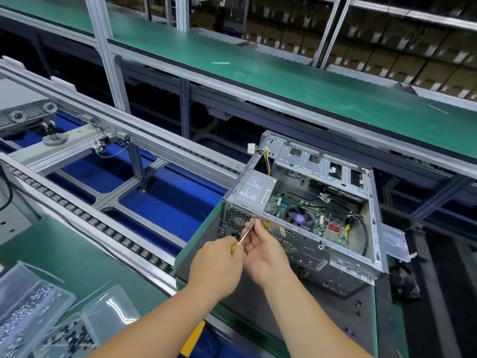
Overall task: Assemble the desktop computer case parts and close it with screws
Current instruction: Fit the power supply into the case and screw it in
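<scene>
**Screwdriver at the rear of an open case**

Here, one desktop computer case (304, 210), side panel off and interior facing up, resting on a dark mat (258, 301) at the edge of the green work surface (77, 259). Behind it, one long green shelf (284, 81) running across the frame, with rows of cardboard boxes (413, 47) stacked beyond; too many and too blurred to count. To the left, one roller conveyor line (103, 228) with blue panels showing below.

Inside the case: one grey power supply (254, 187) in the near-left corner, one motherboard (315, 218) with one round fan (298, 218) on it, one black cable (361, 228) looping at the right, and one bundle of coloured wires ending in a white connector (251, 148) sticking out past the top-left edge.

At bottom left, three clear plastic bins (108, 313), two of them holding small screws, uncountable.

Two bare forearms reaching in from the bottom of the frame, both hands meeting just in front of the case's perforated rear panel. Left hand (216, 264) knuckles up, fingers curled round the yellow handle of one screwdriver (246, 232). Right hand (265, 251) palm turned inward, fingertips pinching the thin metal shaft near the tip. Shaft angled up and to the right, tip touching the upper rim of the rear panel, beside the power supply's vent grille.
</scene>
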